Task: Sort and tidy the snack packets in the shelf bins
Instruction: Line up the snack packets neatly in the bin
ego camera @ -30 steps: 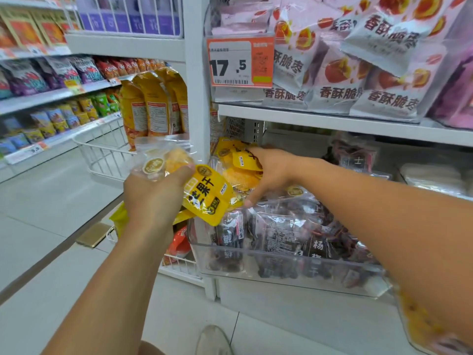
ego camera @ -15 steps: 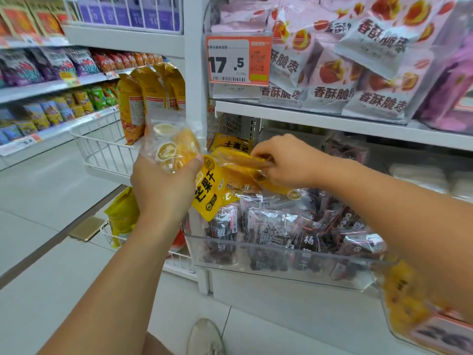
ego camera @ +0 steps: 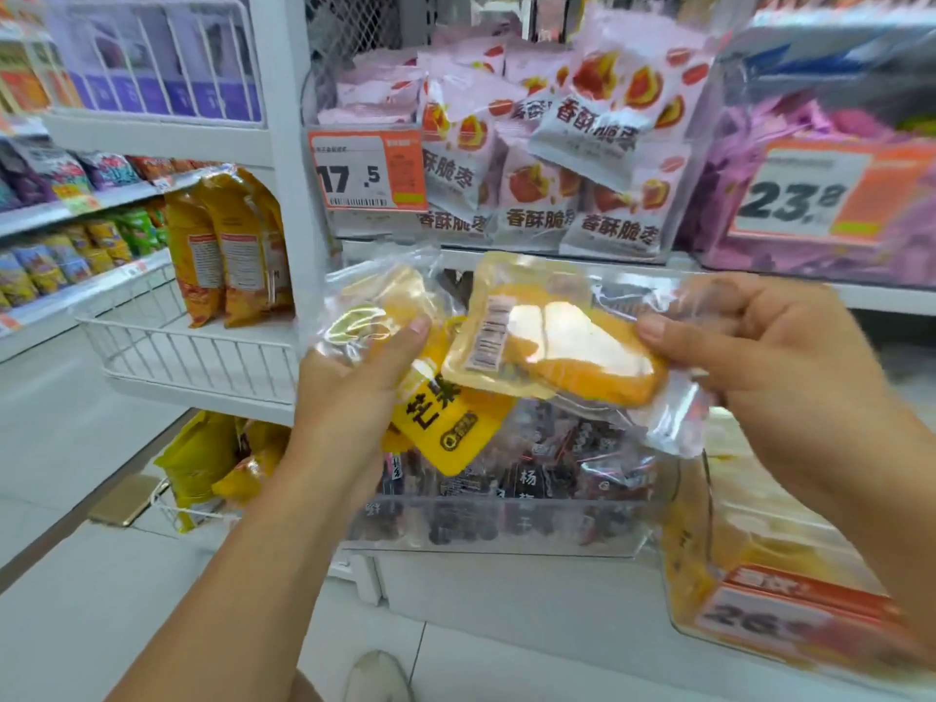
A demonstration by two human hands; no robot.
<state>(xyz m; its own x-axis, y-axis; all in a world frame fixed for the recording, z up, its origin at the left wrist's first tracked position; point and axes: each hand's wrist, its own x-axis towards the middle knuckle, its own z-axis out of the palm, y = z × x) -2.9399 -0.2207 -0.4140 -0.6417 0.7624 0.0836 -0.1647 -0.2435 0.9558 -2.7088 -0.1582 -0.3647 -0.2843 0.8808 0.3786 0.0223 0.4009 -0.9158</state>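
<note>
From the head camera, the one view there is: the right hand (ego camera: 775, 377) has come up out of the clear bin (ego camera: 506, 524) with a mango packet (ego camera: 552, 347) pinched at its right end, thumb on top and fingers curled behind. A second ago that hand was down among the packets at the back of the bin; now the packet is lifted clear, in the air in front of the shelf edge (ego camera: 886, 296) and above the bin's dark plum packets (ego camera: 532, 478). I take that to mean one stray yellow packet is out of the wrong bin and ready to join the others.

The left hand (ego camera: 354, 387) keeps its grip clamped on a small bunch of mango packets (ego camera: 435, 423), held beside the new one, and the two overlap near the middle.

The lifted packet lies nearly flat, back face up, showing its barcode. Its long axis runs left to right with a slight downward tilt to the right; the barcode end points at the left hand, the clear sealed end sits in the right.
</note>
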